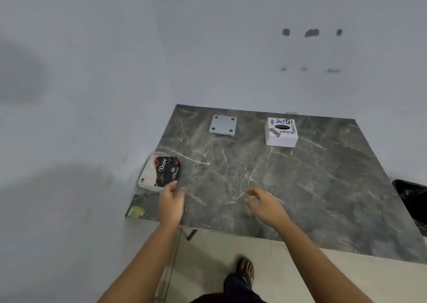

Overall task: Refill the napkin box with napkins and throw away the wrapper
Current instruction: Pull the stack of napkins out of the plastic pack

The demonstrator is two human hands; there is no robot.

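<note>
Napkin pack (160,173) — touching left fingers (172,184)

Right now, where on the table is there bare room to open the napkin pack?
Bare centre of the table, between the napkin pack, grey plate and napkin box. The near-right stretch toward the black bin is also bare. The left hand crowds the near-left corner; the right hand hovers mid-front.

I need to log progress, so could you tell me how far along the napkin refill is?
Nothing looks done yet. The napkin pack lies wrapped at the table's left edge, with the left hand reaching it and the right hand open over the table. Filling the white napkin box and binning the wrapper remain.
</note>
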